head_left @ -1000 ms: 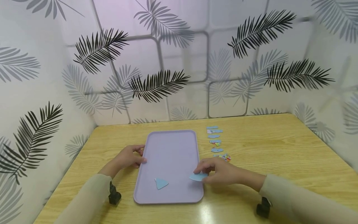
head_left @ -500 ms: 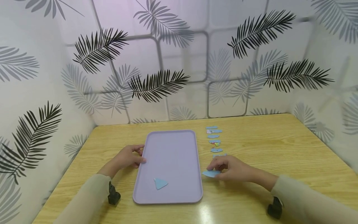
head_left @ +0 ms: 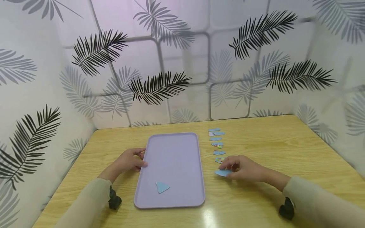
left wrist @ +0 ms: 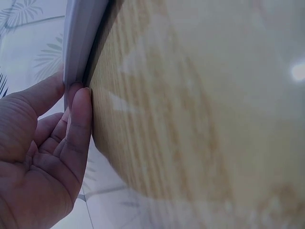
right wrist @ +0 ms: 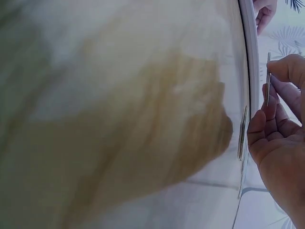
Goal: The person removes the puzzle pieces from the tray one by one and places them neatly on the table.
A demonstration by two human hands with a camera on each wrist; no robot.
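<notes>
A lilac tray (head_left: 174,152) lies on the wooden table. My left hand (head_left: 129,160) grips its left rim, thumb on one side and fingers on the other, as the left wrist view shows at the tray edge (left wrist: 82,43). Right of the tray, my right hand (head_left: 246,169) pinches a flat light-blue puzzle piece (head_left: 222,173) just above the table. Edge-on in the right wrist view, that piece (right wrist: 268,83) sits between thumb and fingers. Another light-blue puzzle piece (head_left: 162,187), roughly triangular, lies near the tray's front.
Beyond the right hand, a column of small puzzle pieces (head_left: 215,139) runs towards the back of the table (head_left: 268,139); some carry coloured prints. The nearest one is partly behind the right hand. A leaf-patterned wall covering (head_left: 196,104) stands at the back and sides.
My right hand has moved right with the light-blue piece, from over the tray's right rim to over the table. The left hand stays at the tray's rim.
</notes>
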